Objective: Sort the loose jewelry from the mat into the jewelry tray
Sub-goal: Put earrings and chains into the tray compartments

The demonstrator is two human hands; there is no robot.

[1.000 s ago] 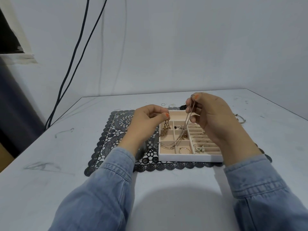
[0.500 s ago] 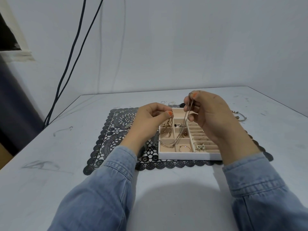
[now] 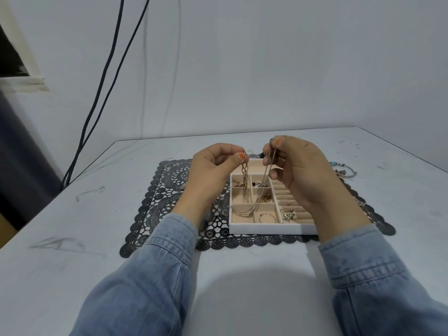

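Left hand (image 3: 213,170) fingers pinch a chunky gold link chain (image 3: 244,175), which hangs straight down below them over the jewelry tray (image 3: 271,229). Right hand (image 3: 298,170) fingers pinch a thin silver chain (image 3: 264,185). It runs down-left from them, slack looped in the tray's near-left compartment.

The chain (image 3: 245,175) is shiny gold metal. The tray (image 3: 271,229) looks soft inside. The mat (image 3: 167,200) is lacy. The sleeves (image 3: 155,270) are denim cloth.

Dangling over white tray (image 3: 266,229) — gold chain (image 3: 244,174), thin necklace (image 3: 261,194).
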